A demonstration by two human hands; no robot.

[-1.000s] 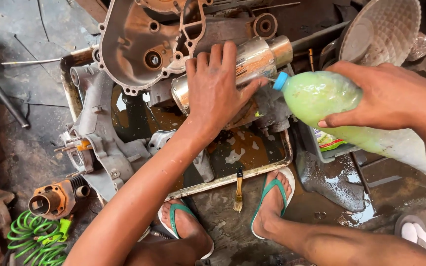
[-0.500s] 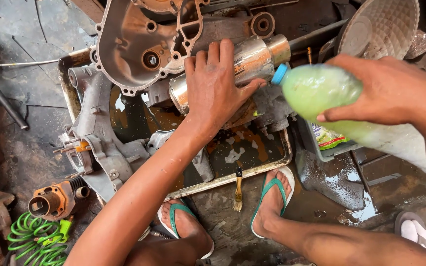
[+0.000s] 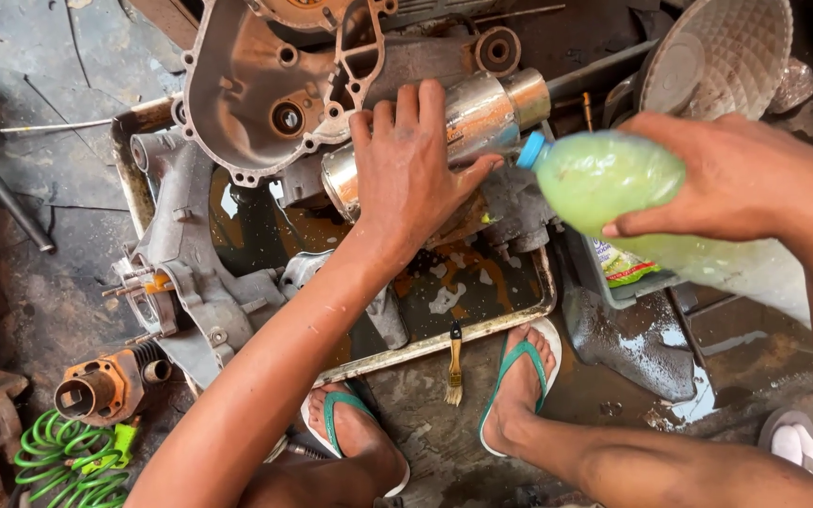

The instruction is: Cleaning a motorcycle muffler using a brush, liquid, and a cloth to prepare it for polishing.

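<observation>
A grimy, oil-stained concrete floor (image 3: pixel 39 282) fills the view, wet in patches at the right. At the near left lie a coiled green hose (image 3: pixel 58 461) and a rusty orange cylinder part (image 3: pixel 96 388). A shallow metal tray (image 3: pixel 444 341) sits in the middle, holding dirty liquid and grey engine casings (image 3: pixel 265 94). A small brush (image 3: pixel 454 362) lies on the floor just near the tray, between two feet in green sandals (image 3: pixel 519 376). The left hand (image 3: pixel 411 179) lies spread over a shiny metal cylinder (image 3: pixel 477 118) above the tray, palm pressed on it, fingers loosely wrapped. Just right, the right hand (image 3: pixel 736 174) grips a bottle (image 3: pixel 604 183) of green liquid, tilted, its blue cap toward the cylinder. A pale basket (image 3: pixel 736 56) stands far right.
</observation>
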